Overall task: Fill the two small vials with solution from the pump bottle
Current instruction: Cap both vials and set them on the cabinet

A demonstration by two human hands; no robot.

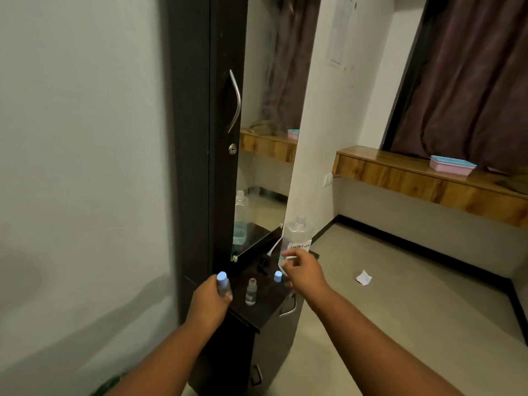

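My left hand [210,304] grips a small clear vial with a blue cap [223,283] at the left edge of the dark cabinet top [265,312]. A second small vial [251,291] stands uncapped in the middle of the top. Its loose blue cap [277,276] lies just right of it. The large clear bottle [298,231] with a handwritten label stands at the back right, its neck bare. A black pump head with a white tube [264,264] lies on the top in front of the mirror. My right hand [303,271] hovers before the bottle, fingers pinched on a thin white strip [291,257].
A tall dark cupboard door with a metal handle [235,101] and a mirror [265,167] rise behind the cabinet. A scrap of white paper [363,277] lies on the floor to the right. A wooden ledge [414,178] carries a pink and blue box [453,164].
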